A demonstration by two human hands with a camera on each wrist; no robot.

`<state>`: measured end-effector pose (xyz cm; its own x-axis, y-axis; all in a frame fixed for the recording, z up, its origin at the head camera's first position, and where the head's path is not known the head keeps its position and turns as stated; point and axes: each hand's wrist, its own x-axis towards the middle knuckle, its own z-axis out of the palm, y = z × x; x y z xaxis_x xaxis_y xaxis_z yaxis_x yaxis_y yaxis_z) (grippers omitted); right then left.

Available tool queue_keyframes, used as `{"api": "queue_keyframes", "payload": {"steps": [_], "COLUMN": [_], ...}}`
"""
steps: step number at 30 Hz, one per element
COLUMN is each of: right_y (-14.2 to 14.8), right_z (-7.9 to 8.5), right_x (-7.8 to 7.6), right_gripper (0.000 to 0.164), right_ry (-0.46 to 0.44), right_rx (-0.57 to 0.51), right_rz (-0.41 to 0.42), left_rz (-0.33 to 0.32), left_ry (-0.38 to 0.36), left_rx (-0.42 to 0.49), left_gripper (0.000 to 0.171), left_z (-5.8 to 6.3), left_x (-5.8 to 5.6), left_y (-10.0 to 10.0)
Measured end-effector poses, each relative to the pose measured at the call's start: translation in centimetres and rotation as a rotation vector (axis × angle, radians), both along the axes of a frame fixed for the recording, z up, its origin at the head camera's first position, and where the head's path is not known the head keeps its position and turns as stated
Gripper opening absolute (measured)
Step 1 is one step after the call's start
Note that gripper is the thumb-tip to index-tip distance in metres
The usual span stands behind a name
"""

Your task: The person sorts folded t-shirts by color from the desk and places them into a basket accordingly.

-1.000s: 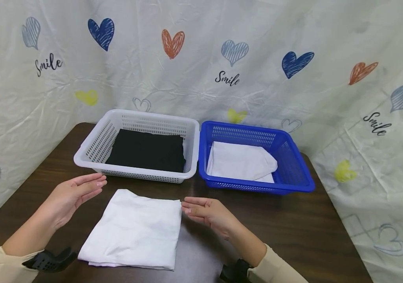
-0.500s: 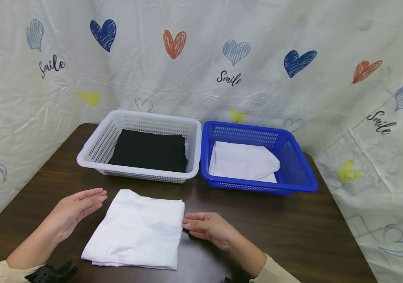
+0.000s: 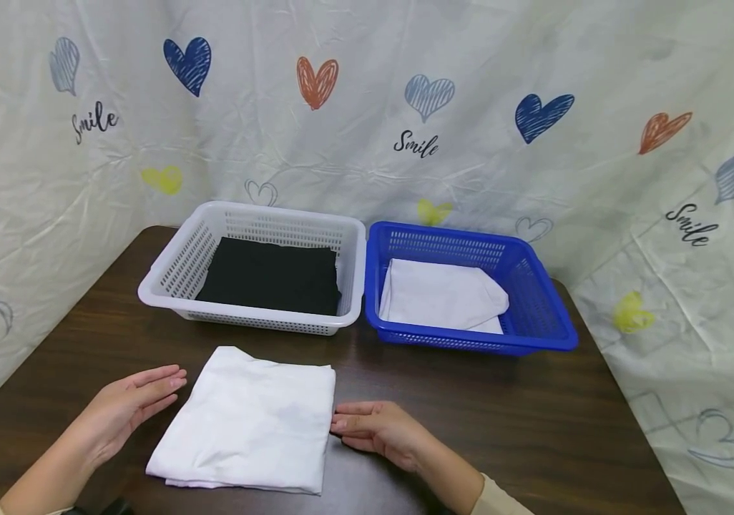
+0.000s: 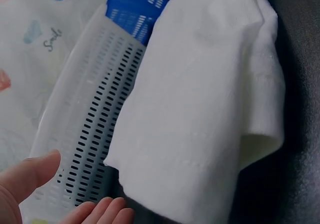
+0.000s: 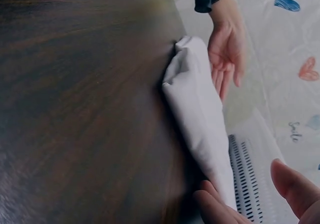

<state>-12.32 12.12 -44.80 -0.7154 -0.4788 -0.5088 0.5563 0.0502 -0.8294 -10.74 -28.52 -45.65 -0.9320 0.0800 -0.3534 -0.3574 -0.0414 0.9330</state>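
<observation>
A folded white cloth (image 3: 247, 422) lies flat on the brown table, layered at its near edge. My left hand (image 3: 124, 408) is just left of it, fingers straight and holding nothing. In the left wrist view the thumb and fingertips of that hand (image 4: 95, 211) show beside the cloth (image 4: 185, 93). My right hand (image 3: 383, 433) is at the cloth's right edge, fingertips right against it. In the right wrist view the right thumb is spread apart from the fingers (image 5: 217, 206), which lie along the cloth (image 5: 197, 98) without gripping it.
A white plastic basket (image 3: 257, 318) holding folded black cloth (image 3: 270, 275) stands behind the white cloth. To its right, a blue basket (image 3: 544, 304) contains folded white cloth (image 3: 441, 293). A patterned sheet (image 3: 367, 129) hangs behind the table (image 3: 502, 422).
Both hands have come nearer to me along the sides of the cloth, the right one sliding down its right edge. The cloth and baskets stay in place; the view shifted slightly.
</observation>
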Motion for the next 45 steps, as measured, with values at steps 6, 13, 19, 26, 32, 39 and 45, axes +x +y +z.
{"api": "queue_keyframes", "payload": {"steps": [6, 13, 19, 26, 32, 39, 45], "right_y": [-0.2, -0.5, -0.9, -1.7, -2.4, -3.4, -4.3], "right_z": [-0.4, -0.5, -0.8, -1.2, -1.3, -1.2, -1.2], "right_x": [0.2, 0.2, 0.2, 0.3, 0.4, 0.4, 0.2], "right_gripper": [0.043, 0.042, 0.042, 0.046, 0.043, 0.033, 0.033], "right_ry": [-0.018, -0.050, -0.057, -0.046, -0.040, -0.033, -0.036], "right_rx": [-0.012, -0.038, -0.053, -0.053, -0.029, -0.014, 0.000], "right_rz": [-0.038, -0.053, -0.047, -0.042, -0.037, -0.015, -0.003], "left_rz": [-0.028, -0.046, -0.062, -0.087, -0.114, -0.123, -0.159], "left_ry": [-0.040, -0.051, -0.097, -0.148, -0.141, -0.149, -0.152], "left_rx": [0.020, 0.048, 0.019, -0.073, -0.126, -0.142, -0.087], "left_gripper": [0.043, 0.037, 0.045, 0.054, 0.059, 0.063, 0.067], "left_z": [-0.5, -0.6, -0.6, -0.8, -0.9, -0.9, -1.2], "left_x": [0.2, 0.1, 0.3, 0.4, 0.4, 0.2, 0.0], "left_y": [-0.3, -0.2, 0.1, 0.3, 0.7, 1.0, 1.0]}}
